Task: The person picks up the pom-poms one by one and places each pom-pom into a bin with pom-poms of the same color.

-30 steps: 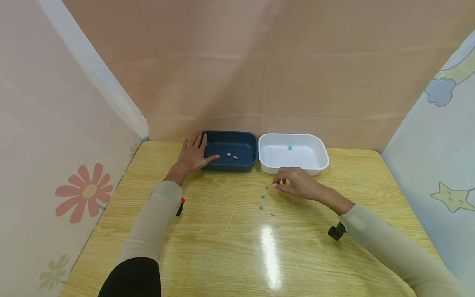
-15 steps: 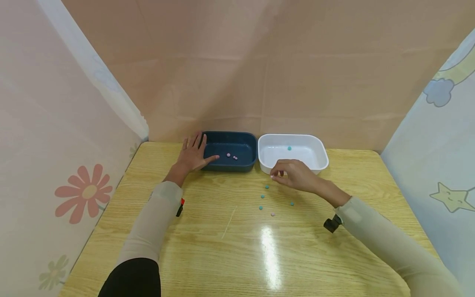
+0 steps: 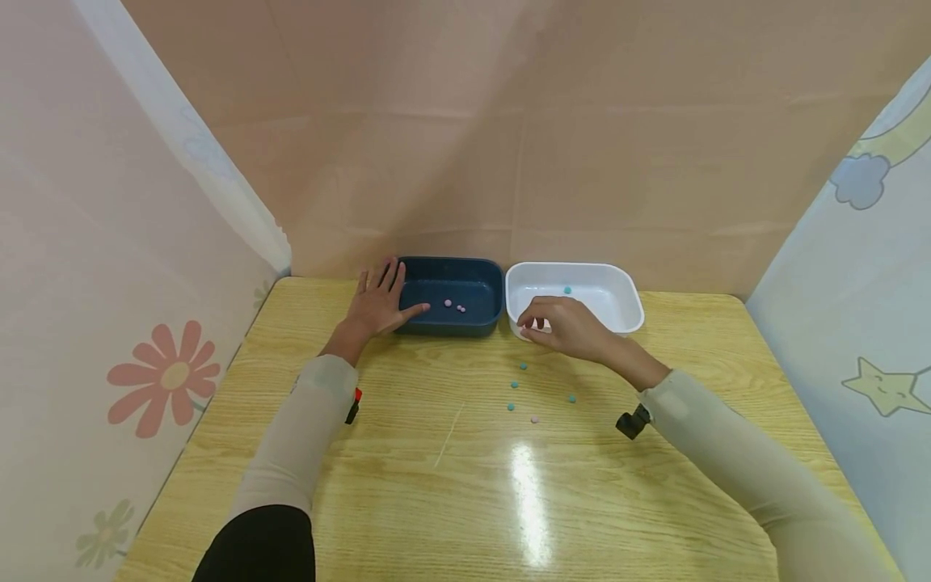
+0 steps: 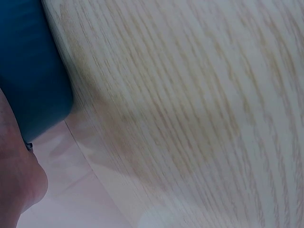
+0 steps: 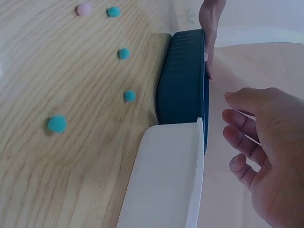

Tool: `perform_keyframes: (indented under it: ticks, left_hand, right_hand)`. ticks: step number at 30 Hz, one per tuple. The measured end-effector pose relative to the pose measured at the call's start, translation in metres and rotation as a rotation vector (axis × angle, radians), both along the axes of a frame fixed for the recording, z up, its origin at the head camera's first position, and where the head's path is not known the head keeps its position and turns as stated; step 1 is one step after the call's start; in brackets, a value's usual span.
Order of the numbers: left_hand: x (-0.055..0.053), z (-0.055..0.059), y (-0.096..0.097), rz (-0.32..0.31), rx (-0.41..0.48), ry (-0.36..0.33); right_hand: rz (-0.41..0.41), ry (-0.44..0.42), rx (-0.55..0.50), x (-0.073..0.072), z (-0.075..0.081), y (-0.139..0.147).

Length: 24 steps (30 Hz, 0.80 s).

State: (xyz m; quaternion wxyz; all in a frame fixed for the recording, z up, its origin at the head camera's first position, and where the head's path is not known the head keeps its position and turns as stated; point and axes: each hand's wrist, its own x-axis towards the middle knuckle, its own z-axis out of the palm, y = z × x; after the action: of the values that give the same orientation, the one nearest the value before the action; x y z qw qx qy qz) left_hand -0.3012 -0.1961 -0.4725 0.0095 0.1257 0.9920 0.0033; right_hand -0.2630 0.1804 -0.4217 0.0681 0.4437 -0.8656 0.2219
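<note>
My left hand (image 3: 378,309) lies with spread fingers over the left end of a dark blue tub (image 3: 451,330), its thumb reaching over the front rim. Three small pink pompoms (image 3: 448,304) are in that tub. Over the front left rim of a white tub (image 3: 631,303), my right hand (image 3: 570,327) keeps thumb and fingertips together on a pink pompom, which the fingers now hide. One teal pompom (image 3: 567,290) sits inside the white tub. Several teal pompoms (image 5: 56,123) and a pink one (image 5: 84,8) lie on the table in front.
The tubs stand side by side at the back edge of the wooden table (image 3: 407,485), against a tan backdrop (image 3: 582,145). Patterned panels (image 3: 167,275) close off both sides. A small black device (image 3: 633,422) is strapped at the right wrist.
My right hand has risen from the table and moved left and back to the white tub's front rim, carrying the pink pompom. My left hand has stayed put.
</note>
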Motion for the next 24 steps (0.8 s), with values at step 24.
perform_keyframes:
  ticks: [24]
  left_hand:
    - [0.000,-0.001,-0.001,0.003,0.012,0.000]
  right_hand:
    - [-0.047,-0.014,-0.032,-0.026,0.009,-0.028]
